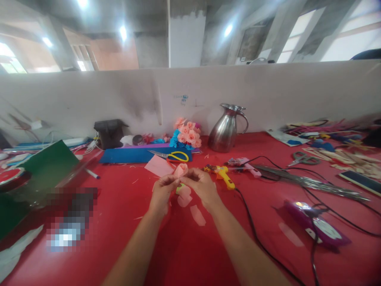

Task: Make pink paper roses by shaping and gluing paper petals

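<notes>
Between my two hands is a small pink paper flower (181, 170), its petals curled at the top. My left hand (164, 190) pinches it from the left, and my right hand (202, 186) pinches its base from the right. Just below them, pale pink paper petals (184, 197) lie on the red table, with a bit of green beside them. Another pink petal piece (198, 215) rests nearer to me. Beyond my hands lie a pink paper sheet (159, 166) and yellow-handled scissors (177, 156).
A yellow glue gun (225, 177) lies right of my hands, its black cord trailing forward. Behind stand a bunch of pink and blue paper flowers (187, 134) and a steel jug (224, 129). A purple power strip (318, 226) sits at right; a green board (49, 171) leans at left.
</notes>
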Demonstrator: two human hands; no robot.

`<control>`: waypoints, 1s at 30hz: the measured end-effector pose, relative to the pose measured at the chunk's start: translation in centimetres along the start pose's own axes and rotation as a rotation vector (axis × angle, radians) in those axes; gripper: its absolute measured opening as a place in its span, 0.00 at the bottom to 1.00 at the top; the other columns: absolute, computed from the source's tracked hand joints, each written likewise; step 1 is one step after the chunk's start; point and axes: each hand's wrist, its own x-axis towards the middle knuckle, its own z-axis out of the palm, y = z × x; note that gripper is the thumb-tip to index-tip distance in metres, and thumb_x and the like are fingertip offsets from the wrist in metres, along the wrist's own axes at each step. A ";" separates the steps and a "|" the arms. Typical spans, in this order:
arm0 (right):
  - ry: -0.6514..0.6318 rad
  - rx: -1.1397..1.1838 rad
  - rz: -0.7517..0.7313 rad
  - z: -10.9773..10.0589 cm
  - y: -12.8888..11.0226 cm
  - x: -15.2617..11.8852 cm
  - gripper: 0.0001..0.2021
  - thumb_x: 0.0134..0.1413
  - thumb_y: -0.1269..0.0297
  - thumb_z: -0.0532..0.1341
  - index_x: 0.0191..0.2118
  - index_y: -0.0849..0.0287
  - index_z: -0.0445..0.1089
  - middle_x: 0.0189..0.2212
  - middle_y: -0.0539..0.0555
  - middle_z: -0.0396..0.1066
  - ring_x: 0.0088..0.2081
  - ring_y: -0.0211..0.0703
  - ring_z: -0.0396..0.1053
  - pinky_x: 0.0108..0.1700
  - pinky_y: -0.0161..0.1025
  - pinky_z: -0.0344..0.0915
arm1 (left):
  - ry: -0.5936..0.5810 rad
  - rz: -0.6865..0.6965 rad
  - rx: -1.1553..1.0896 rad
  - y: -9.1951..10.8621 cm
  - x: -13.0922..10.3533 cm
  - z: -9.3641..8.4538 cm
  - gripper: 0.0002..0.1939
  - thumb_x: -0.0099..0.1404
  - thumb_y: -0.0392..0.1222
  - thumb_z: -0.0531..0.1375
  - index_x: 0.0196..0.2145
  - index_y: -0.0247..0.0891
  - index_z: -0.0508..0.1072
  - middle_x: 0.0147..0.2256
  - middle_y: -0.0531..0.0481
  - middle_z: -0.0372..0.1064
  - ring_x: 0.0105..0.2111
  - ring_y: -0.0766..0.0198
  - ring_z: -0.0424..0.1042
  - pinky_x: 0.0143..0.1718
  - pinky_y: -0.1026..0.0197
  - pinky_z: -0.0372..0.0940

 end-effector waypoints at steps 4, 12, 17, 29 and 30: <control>0.011 -0.018 -0.026 0.2 0.1 0.0 0.10 0.38 0.58 0.66 0.25 0.59 0.68 0.23 0.48 0.67 0.26 0.37 0.63 0.29 0.35 0.59 | 0.010 0.013 0.008 -0.1 0.0 0.0 0.09 0.44 0.39 0.67 0.25 0.35 0.73 0.24 0.51 0.69 0.26 0.68 0.66 0.31 0.66 0.59; 0.000 -0.004 -0.033 0.3 0.2 0.1 0.11 0.39 0.57 0.65 0.28 0.59 0.69 0.25 0.49 0.67 0.27 0.37 0.63 0.30 0.35 0.58 | 0.031 0.009 -0.003 -0.2 0.1 -0.1 0.09 0.44 0.39 0.66 0.25 0.35 0.73 0.24 0.52 0.68 0.26 0.69 0.66 0.30 0.66 0.59; -0.023 -0.044 -0.035 0.3 0.6 0.2 0.09 0.39 0.60 0.64 0.28 0.59 0.70 0.24 0.49 0.67 0.26 0.37 0.63 0.29 0.34 0.58 | 0.026 0.010 -0.030 0.1 0.1 0.1 0.09 0.42 0.38 0.67 0.24 0.35 0.72 0.23 0.52 0.68 0.25 0.70 0.66 0.30 0.67 0.59; 0.009 -0.096 -0.071 0.4 0.7 0.2 0.08 0.41 0.60 0.63 0.27 0.59 0.69 0.23 0.50 0.68 0.26 0.38 0.62 0.28 0.36 0.58 | 0.045 0.068 0.095 0.3 -0.3 0.3 0.07 0.47 0.39 0.65 0.26 0.35 0.73 0.25 0.51 0.69 0.26 0.69 0.66 0.31 0.66 0.59; 0.007 -0.095 -0.070 0.4 0.7 0.2 0.08 0.42 0.60 0.63 0.27 0.59 0.69 0.23 0.50 0.67 0.26 0.38 0.62 0.28 0.36 0.57 | 0.044 0.073 0.109 0.3 -0.3 0.4 0.07 0.47 0.39 0.65 0.26 0.35 0.73 0.25 0.51 0.70 0.26 0.69 0.66 0.31 0.66 0.59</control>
